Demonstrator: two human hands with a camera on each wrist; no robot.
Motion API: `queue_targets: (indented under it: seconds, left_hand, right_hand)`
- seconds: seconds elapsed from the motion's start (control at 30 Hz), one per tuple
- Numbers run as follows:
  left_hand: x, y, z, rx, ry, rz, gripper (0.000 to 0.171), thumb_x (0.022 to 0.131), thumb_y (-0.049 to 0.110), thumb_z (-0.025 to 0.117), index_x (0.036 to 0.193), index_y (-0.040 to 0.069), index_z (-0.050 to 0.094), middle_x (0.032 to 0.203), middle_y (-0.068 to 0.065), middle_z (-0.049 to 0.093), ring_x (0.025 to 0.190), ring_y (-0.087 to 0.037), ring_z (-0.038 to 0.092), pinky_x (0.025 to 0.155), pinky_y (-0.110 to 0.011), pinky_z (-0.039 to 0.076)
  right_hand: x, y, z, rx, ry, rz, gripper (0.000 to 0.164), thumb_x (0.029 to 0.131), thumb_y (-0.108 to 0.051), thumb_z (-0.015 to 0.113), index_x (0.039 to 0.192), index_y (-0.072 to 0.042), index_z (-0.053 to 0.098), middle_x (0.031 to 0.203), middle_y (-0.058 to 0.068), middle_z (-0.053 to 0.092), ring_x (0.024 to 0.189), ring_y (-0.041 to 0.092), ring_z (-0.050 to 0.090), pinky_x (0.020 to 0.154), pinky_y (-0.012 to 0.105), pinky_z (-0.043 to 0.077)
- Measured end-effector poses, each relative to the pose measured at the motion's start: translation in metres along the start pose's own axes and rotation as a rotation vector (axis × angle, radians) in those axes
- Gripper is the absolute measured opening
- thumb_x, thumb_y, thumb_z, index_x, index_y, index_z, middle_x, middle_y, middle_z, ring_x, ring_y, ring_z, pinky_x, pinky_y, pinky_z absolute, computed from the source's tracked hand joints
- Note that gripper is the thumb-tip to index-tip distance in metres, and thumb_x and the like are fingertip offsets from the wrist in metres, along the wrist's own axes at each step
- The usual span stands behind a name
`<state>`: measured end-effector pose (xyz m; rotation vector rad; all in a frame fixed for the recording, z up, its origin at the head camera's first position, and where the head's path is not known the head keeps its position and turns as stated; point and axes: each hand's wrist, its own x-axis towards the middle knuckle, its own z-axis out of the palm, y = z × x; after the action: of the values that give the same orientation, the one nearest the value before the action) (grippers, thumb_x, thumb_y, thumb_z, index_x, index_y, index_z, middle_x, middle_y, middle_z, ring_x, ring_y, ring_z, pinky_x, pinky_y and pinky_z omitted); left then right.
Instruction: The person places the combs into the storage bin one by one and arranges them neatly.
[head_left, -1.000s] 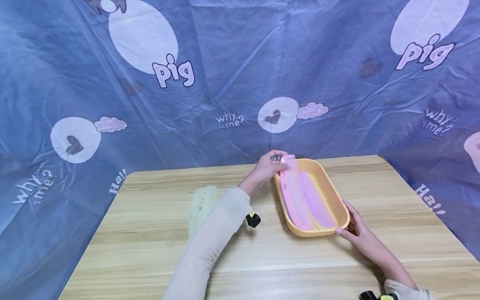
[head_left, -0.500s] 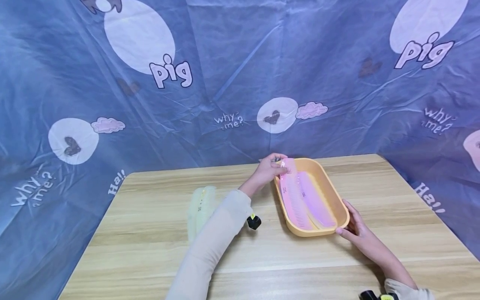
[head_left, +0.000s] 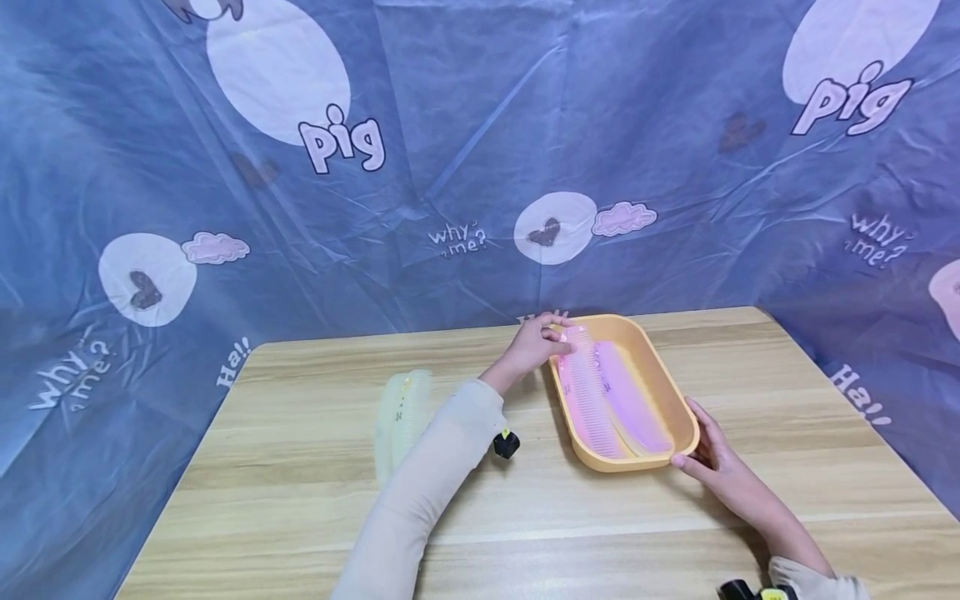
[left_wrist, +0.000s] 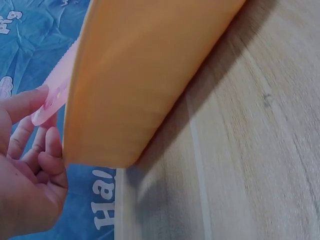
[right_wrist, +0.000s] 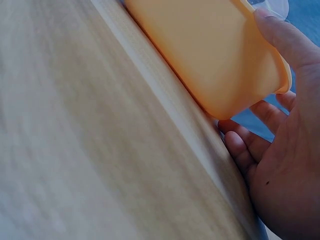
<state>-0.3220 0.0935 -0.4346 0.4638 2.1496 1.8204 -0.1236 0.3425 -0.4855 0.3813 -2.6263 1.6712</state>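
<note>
My left hand (head_left: pixel 531 346) pinches the far end of a pink comb (head_left: pixel 589 404) between thumb and fingers, at the far left rim of a yellow-orange tray (head_left: pixel 651 354). Most of this comb's length lies inside the tray, along its left side. Beside it in the tray lies a purple comb (head_left: pixel 636 404). In the left wrist view the pink comb's tip (left_wrist: pixel 59 85) sticks out past the rim between thumb and fingers. My right hand (head_left: pixel 723 471) grips the tray's near right corner, the thumb on the rim and the other fingers around the outer wall (right_wrist: pixel 215 60).
A pale green comb (head_left: pixel 401 421) lies on the wooden table (head_left: pixel 300 467) to the left, partly behind the left sleeve (head_left: pixel 435 483). Behind the table hangs a blue printed cloth (head_left: pixel 420 167). Black wrist devices sit at both cuffs.
The left hand has lowered the pink comb's far end and drawn it slightly nearer, so the comb lies deeper in the tray. The right hand and tray have stayed in place.
</note>
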Motion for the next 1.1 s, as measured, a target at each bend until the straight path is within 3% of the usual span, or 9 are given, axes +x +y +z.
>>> queue_targets:
  seconds: [0.4,0.6,0.87,1.1]
  left_hand:
    - [0.003,-0.005,-0.001,0.197,0.06,0.016,0.038,0.069,0.007,0.078,0.105,0.011,0.066,0.084,0.001,0.058,0.077,-0.009,0.051,0.068,-0.018,0.046]
    - [0.003,-0.008,-0.004,0.252,0.05,0.007,0.036,0.071,0.011,0.077,0.105,0.013,0.067,0.088,0.0,0.061,0.079,-0.01,0.053,0.07,-0.019,0.045]
    - [0.005,-0.01,-0.013,0.287,0.092,0.04,0.036,0.071,0.012,0.076,0.106,0.013,0.068,0.094,-0.003,0.062,0.081,-0.011,0.052,0.07,-0.02,0.043]
    - [0.002,-0.008,-0.019,0.231,0.078,0.014,0.039,0.071,0.013,0.077,0.108,0.013,0.066,0.095,-0.003,0.061,0.079,-0.011,0.051,0.067,-0.021,0.043]
  right_hand:
    - [0.0,0.003,0.001,0.005,0.0,0.01,0.08,0.092,-0.007,0.052,0.149,-0.018,-0.003,0.142,0.04,0.012,0.114,-0.026,0.028,0.086,-0.002,0.029]
    - [0.0,0.002,0.001,0.005,-0.002,0.013,0.079,0.092,-0.008,0.053,0.149,-0.017,-0.003,0.143,0.039,0.012,0.114,-0.026,0.028,0.086,-0.002,0.029]
    - [0.0,0.001,0.001,0.004,-0.007,0.017,0.08,0.092,-0.007,0.052,0.149,-0.02,-0.003,0.143,0.039,0.012,0.114,-0.026,0.028,0.086,-0.002,0.029]
    - [-0.001,0.001,0.001,0.003,-0.005,0.024,0.08,0.092,-0.008,0.052,0.149,-0.017,-0.004,0.143,0.04,0.011,0.114,-0.026,0.027,0.086,-0.002,0.028]
